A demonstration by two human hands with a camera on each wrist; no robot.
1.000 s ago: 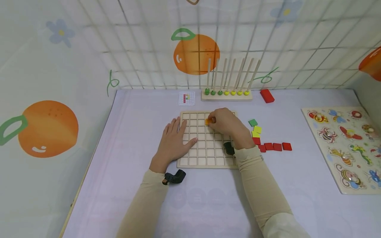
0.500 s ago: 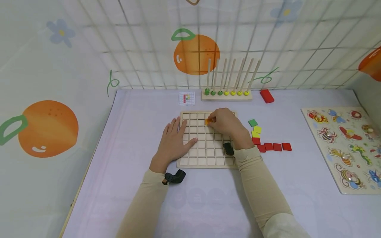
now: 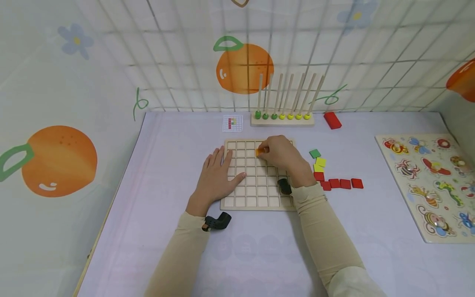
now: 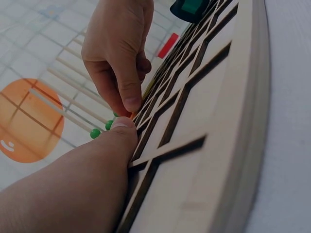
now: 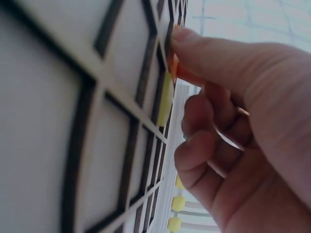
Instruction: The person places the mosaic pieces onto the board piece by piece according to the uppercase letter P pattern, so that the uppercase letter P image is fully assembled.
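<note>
My right hand [image 3: 283, 154] pinches a small orange square tile [image 3: 257, 152] between thumb and forefinger, at a cell in the upper part of the wooden grid board [image 3: 241, 208]. Its other fingers curl under, as the right wrist view shows. Beside the orange tile, a yellow tile [image 5: 165, 99] sits in a cell; in the head view the right hand hides it. My left hand [image 3: 215, 175] rests over the board's left edge, fingers spread and straight, thumb lying across the cells. Cells under both hands are hidden.
Right of the board lie a green tile [image 3: 315, 153], yellow tiles [image 3: 320, 162] and several red tiles [image 3: 345, 184]. Behind stand a pattern card [image 3: 232, 123], a peg rack [image 3: 282, 120] with beads and a red block [image 3: 332, 120]. An insect puzzle board [image 3: 430, 185] lies far right.
The right hand's fingertips have shifted very slightly left on the orange tile. My left hand stays in the same place on the board.
</note>
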